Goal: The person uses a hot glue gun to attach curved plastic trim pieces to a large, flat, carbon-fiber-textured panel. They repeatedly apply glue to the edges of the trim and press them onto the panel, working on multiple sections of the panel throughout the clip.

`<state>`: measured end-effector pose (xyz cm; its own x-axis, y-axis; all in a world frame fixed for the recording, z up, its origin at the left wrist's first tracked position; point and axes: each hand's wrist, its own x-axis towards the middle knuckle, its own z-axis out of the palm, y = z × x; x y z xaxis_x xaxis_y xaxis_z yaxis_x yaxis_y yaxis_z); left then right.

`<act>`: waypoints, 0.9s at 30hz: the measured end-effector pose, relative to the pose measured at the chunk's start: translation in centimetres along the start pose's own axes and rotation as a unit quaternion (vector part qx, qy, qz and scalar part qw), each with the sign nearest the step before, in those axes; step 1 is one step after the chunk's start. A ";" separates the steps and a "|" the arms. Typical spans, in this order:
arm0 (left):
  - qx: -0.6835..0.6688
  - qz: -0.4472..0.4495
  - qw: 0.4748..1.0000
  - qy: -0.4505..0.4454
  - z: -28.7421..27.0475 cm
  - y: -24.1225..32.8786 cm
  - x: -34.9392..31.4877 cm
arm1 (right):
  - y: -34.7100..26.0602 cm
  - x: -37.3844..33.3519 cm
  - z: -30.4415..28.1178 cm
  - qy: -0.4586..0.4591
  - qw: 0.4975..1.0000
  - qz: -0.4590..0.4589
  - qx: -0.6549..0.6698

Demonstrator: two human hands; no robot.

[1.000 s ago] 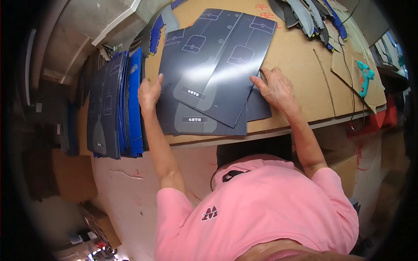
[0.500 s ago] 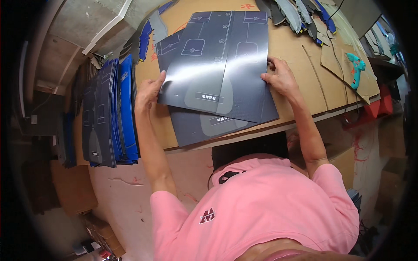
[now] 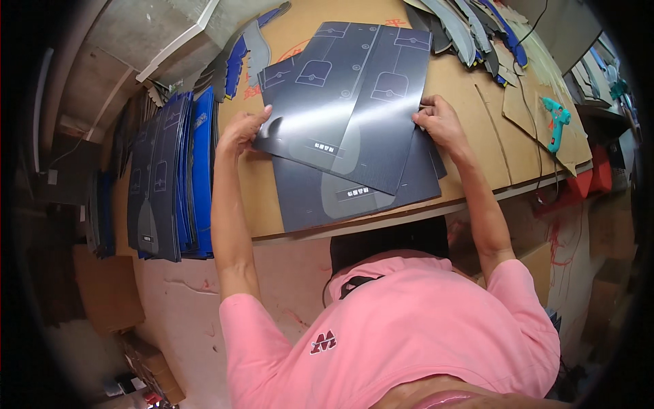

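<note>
A dark navy printed sheet [image 3: 340, 88], showing outlined pockets and buttons, is held tilted over the worktable. My left hand [image 3: 244, 129] grips its left edge, thumb on top. At the right edge my right hand [image 3: 441, 121] pinches it between thumb and fingers. Beneath lies a similar dark sheet [image 3: 300, 198], partly covered, with a grey rounded patch near its front edge. A dark corner also sticks out below my right hand; whether it belongs to another sheet I cannot tell. The fingers under the top sheet are hidden.
To the left stands a thick stack of dark sheets [image 3: 153, 177] with blue ones [image 3: 199, 157] beside it. Curved grey and blue cut pieces [image 3: 470, 34] lie at the back. A teal glue gun [image 3: 557, 124] with a cable rests on the brown worktable [image 3: 470, 150] at right.
The top sheet has turned clockwise, its front corner now pointing toward me and leftward. More of the sheet below shows at the front right. Both hands keep hold of the edges.
</note>
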<state>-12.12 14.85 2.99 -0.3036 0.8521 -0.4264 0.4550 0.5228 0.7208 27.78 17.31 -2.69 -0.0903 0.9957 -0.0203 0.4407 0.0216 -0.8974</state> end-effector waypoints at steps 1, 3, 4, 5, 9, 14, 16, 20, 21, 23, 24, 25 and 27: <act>0.002 -0.003 1.000 -0.008 0.1 0.1 0.2 | 0.1 0.1 -0.1 -0.002 0.999 0.006 0.043; -0.033 -0.023 0.998 -0.049 0.2 0.1 0.7 | -0.8 -0.2 -1.1 -0.027 0.995 0.036 0.091; -0.069 -0.041 0.993 -0.081 0.1 0.0 0.7 | -1.6 -0.5 -1.5 -0.042 0.991 0.052 0.116; -0.105 -0.060 0.986 -0.112 0.0 -0.1 0.6 | -2.1 -0.6 -2.0 -0.065 0.990 0.068 0.105; -0.116 -0.078 0.983 -0.117 0.9 0.8 0.1 | -0.1 0.3 -5.3 -0.127 0.987 0.086 0.054; 0.023 0.003 0.999 0.043 4.5 3.0 -2.1 | -0.7 -0.4 -4.8 -0.114 0.990 0.076 -0.023; -0.133 0.057 0.989 -0.003 5.0 2.0 -1.5 | -1.1 -0.7 -4.2 -0.080 0.993 0.072 -0.051; -0.308 0.119 0.944 -0.007 7.1 1.9 -1.7 | -0.8 -1.1 -4.5 -0.050 0.995 0.069 -0.043; -0.331 0.158 0.930 0.008 7.6 1.8 -1.7 | -1.1 -1.2 -4.7 -0.056 0.995 0.077 -0.038; -0.354 0.203 0.913 0.024 7.3 2.8 -2.8 | -1.6 -1.2 -5.3 -0.066 0.993 0.096 -0.029; -0.368 0.252 0.895 0.027 7.2 3.9 -3.9 | -2.1 -1.3 -5.8 -0.082 0.994 0.075 0.004; -0.382 0.300 0.874 0.028 7.0 5.1 -5.1 | -2.6 -1.4 -6.3 -0.097 0.993 0.053 0.036; -0.352 0.358 0.860 0.091 5.6 6.8 -7.2 | -3.3 -1.1 -6.9 -0.106 0.990 -0.012 0.097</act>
<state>-2.18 12.43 7.93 -0.3116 0.8977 0.3116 -0.0194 -0.3338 0.9424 32.60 16.72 3.30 -0.2932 0.9533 -0.0720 0.2585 0.0066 -0.9660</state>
